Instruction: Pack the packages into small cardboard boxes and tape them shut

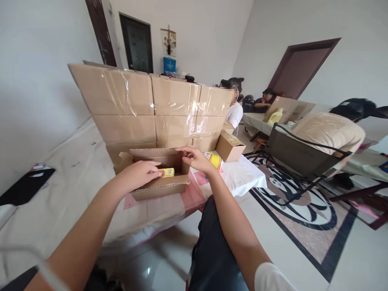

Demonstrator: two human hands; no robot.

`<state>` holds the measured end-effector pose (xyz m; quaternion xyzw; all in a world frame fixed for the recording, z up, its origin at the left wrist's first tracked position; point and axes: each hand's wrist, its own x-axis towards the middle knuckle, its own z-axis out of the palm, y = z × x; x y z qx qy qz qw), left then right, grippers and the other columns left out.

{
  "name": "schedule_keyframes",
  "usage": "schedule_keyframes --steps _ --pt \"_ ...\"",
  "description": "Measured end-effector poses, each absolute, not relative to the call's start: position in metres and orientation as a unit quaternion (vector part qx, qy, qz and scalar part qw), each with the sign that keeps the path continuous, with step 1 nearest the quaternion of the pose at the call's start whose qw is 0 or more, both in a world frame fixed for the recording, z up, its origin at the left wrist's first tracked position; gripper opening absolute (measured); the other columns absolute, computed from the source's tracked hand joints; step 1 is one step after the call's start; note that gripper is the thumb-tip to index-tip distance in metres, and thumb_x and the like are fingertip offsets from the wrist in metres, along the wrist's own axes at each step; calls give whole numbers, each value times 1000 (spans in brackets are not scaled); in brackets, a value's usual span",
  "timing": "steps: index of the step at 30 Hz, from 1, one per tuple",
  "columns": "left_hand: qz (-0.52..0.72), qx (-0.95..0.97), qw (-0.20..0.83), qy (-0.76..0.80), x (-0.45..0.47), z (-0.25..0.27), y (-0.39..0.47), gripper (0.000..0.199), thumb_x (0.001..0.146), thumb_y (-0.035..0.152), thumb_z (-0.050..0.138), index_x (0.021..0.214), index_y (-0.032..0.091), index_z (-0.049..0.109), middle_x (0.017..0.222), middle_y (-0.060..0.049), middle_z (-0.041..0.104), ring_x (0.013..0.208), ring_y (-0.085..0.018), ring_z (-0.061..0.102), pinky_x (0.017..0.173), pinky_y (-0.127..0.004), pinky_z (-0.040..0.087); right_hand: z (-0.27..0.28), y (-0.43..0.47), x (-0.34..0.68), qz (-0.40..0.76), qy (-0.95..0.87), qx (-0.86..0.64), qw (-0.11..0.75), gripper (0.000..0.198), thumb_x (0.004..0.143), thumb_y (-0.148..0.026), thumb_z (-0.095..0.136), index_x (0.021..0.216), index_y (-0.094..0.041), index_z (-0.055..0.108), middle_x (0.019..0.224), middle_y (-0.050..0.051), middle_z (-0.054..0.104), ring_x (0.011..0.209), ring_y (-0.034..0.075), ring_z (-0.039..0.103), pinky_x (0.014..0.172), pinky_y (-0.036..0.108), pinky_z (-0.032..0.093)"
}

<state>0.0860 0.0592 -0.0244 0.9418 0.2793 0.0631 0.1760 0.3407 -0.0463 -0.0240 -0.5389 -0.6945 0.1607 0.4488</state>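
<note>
An uncovered cardboard box (160,191) stands on the cloth-covered table in front of me, its flaps raised. My left hand (144,174) reaches over its left side, with thumb and fingers closed on the end of a small yellow packet (168,172) inside. The packet carries a square printed code; its left end is hidden by my fingers. At the box's right rear corner, my right hand (196,158) has its fingers apart, the fingertips by the upper edge of the flap. Just right of that hand lies a yellow and white container (215,161), partly covered by my wrist.
A taped wall of cardboard boxes (124,95) rises behind the open box. A smaller carton (230,146) sits at the table's right end. A black flat object (26,186) lies far left. Other people sit to the right, one in a dark folding chair (300,155).
</note>
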Motion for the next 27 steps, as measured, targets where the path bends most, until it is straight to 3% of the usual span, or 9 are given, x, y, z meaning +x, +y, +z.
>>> schedule_keyframes --steps 3,5,11,16,23,27 --pt "8 932 163 323 97 -13 65 64 85 56 57 145 36 59 153 -3 57 129 -37 62 102 -46 51 -25 -47 342 156 -691 -541 452 50 80 -8 53 123 -23 72 88 -1 46 81 14 49 78 29 45" --pt "1 931 148 333 99 -14 65 73 82 59 60 151 35 53 152 -5 58 129 -40 62 101 -48 51 -26 -48 344 153 -691 -545 450 50 80 -8 52 124 -23 72 89 -1 46 81 13 49 79 29 45" --pt "66 952 127 269 100 -32 67 42 94 50 47 124 39 74 132 1 73 115 -33 70 96 -41 51 -29 -46 345 138 -690 -558 440 51 81 -8 51 126 -23 70 94 1 51 84 14 51 80 29 48" --pt "74 953 178 234 101 -40 75 37 92 51 54 121 40 75 132 5 73 115 -30 68 94 -37 51 -30 -47 344 120 -702 -563 419 45 85 -14 56 128 -22 68 98 3 55 87 16 53 85 34 50" --pt "181 955 119 204 106 -42 67 32 95 45 51 104 37 80 130 6 73 116 -29 68 94 -38 50 -30 -47 342 98 -696 -578 414 42 86 -17 58 127 -18 67 94 2 55 84 16 55 84 35 50" --pt "167 946 150 232 107 -42 66 25 92 42 56 98 37 80 121 6 77 109 -27 71 89 -37 53 -30 -48 341 94 -688 -585 419 39 87 -20 60 125 -20 67 95 2 56 84 16 56 82 34 50"
